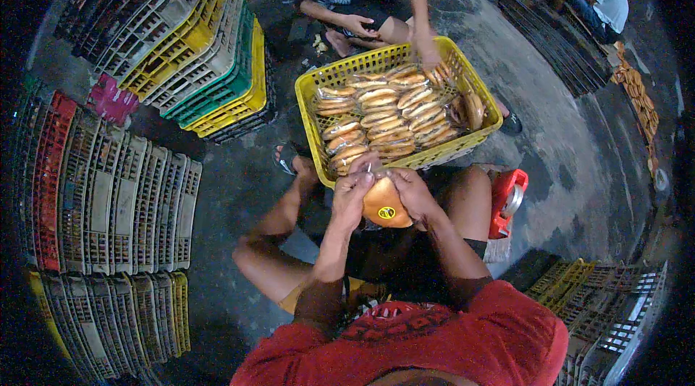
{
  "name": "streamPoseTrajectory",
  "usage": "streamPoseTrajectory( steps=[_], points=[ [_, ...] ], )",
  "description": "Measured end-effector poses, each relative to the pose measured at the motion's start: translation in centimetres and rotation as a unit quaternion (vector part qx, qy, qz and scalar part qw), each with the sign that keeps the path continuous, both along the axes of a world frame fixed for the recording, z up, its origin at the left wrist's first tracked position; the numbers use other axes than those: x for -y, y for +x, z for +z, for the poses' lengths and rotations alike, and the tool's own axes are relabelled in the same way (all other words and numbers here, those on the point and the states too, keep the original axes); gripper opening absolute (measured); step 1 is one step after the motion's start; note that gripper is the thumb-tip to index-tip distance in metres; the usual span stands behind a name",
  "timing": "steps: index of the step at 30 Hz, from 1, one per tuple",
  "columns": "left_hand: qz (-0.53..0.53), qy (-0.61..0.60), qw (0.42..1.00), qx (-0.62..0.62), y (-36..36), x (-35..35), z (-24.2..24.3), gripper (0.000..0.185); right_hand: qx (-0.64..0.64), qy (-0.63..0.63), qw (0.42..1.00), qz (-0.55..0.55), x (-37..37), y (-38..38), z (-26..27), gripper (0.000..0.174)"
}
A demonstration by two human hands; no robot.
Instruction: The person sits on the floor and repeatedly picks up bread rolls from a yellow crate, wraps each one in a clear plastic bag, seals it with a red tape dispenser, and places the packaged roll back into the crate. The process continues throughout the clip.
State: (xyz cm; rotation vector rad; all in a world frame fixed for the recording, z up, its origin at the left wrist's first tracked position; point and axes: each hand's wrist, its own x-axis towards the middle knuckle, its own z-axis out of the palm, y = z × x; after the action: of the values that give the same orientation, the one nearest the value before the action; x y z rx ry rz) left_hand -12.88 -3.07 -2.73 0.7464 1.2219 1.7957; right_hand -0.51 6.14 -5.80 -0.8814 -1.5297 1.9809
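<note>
Between my two hands, over my lap, is a round golden-brown bread bun [384,199] in a clear plastic bag, with a yellow and black sticker on its face. My left hand [350,196] grips the upper left of the bag. On the other side my right hand [415,190] holds its upper right, fingertips close to the left ones. The gathered top of the bag is blurred. Just beyond stands a yellow plastic crate [399,161] with rows of bagged buns [380,112] packed on edge inside.
Across the crate sits a co-worker, whose hand [426,55] reaches in among the buns. A red tape dispenser [507,204] is by my right knee. Stacked plastic crates [217,60] rise at the left, with more crates [119,196] below. Another person [605,6] sits far right, near loose bread [635,98].
</note>
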Motion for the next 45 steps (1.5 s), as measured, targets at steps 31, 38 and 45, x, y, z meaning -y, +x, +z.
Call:
streamPoseTrajectory(
  steps=[31, 38, 45],
  points=[
    [0.081, -0.108, 0.985, -0.105, 6.0, -3.0, -1.0, 0.02, 0.042, 0.23, 0.962, -0.143, -0.1, 5.6, 2.3, 0.016],
    [0.053, -0.001, 0.929, -0.367, 4.8, -3.4, -1.1, 0.015, 0.087, 0.284, 0.948, -0.111, -1.1, 6.6, 3.2, 0.017],
    [0.066, -0.058, 0.986, -0.142, 7.7, -3.7, -2.9, 0.017, -0.002, 0.217, 0.959, -0.181, -0.5, 6.5, 3.2, 0.011]
  ],
)
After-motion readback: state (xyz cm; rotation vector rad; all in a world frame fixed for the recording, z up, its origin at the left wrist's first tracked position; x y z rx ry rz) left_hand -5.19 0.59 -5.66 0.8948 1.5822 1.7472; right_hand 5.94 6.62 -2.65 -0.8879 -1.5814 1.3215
